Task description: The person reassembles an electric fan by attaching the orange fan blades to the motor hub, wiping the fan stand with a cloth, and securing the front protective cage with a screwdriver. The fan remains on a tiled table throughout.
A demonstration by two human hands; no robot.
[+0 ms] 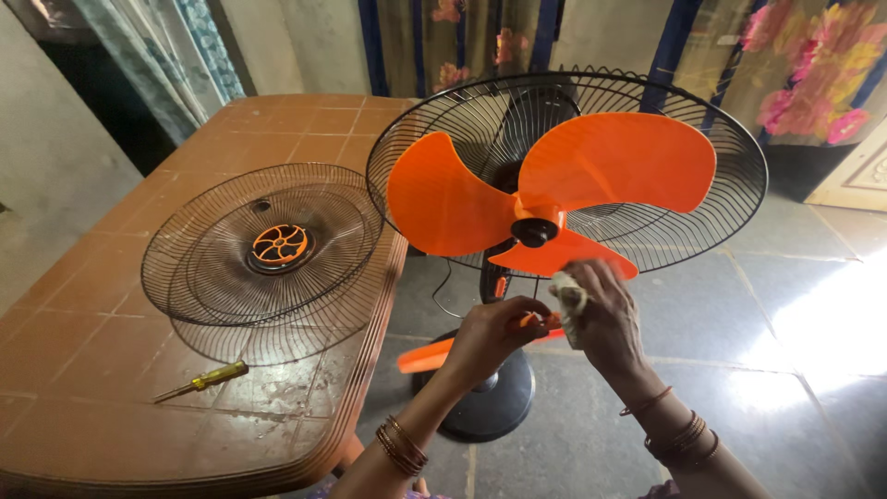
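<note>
L hand (pixel 488 334) fingers gripping orange blade (pixel 434 354), R hand (pixel 599 314) clutching cloth (pixel 570 308), grille (pixel 263 254) on table (pixel 83 370)

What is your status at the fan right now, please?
Left hand gripping lower orange blade. Right hand pressing cloth on it. Front guard off, on table.

A brown plastic table (pixel 111 370) fills the picture from about 8 to 10 o'clock, and on it lies a removed black wire fan guard (pixel 268 254) with an orange centre piece. A yellow-handled screwdriver (pixel 203 380) lies on the table near 8 o'clock, just beside the guard's lower edge. Flowered curtains (pixel 813 74) hang at 1 to 2 o'clock, above a grey tiled floor (pixel 785 305).
</note>
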